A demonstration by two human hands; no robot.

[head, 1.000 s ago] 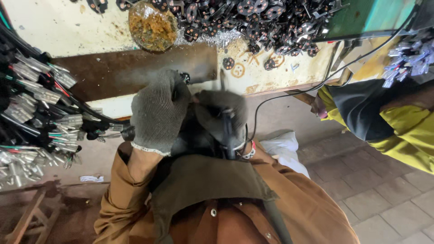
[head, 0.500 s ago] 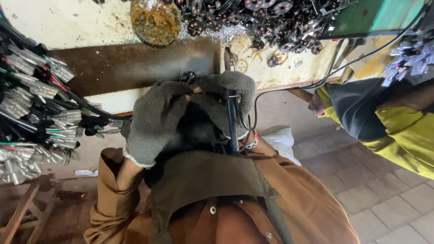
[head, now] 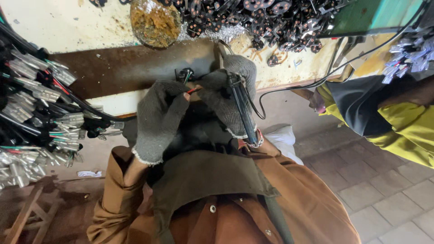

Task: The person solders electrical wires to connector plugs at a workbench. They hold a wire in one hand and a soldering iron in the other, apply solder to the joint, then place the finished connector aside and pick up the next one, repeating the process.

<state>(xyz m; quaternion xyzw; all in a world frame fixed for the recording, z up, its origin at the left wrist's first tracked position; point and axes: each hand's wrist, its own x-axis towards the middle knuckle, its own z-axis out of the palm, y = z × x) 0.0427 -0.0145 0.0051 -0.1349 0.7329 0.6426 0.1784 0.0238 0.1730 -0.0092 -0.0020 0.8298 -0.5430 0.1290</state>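
Head view: I see my left hand (head: 159,118) in a grey glove pinching a red wire (head: 193,90). My right hand (head: 228,97) is closed around a soldering iron (head: 242,106), close to the left. They sit at the table (head: 72,27) edge. A round dish (head: 155,21) holds brown paste. Bare floor (head: 389,194) lies right.

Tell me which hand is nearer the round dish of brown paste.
Right. The right hand, holding a soldering iron, sits just below the dish; the left hand is lower, farther away.
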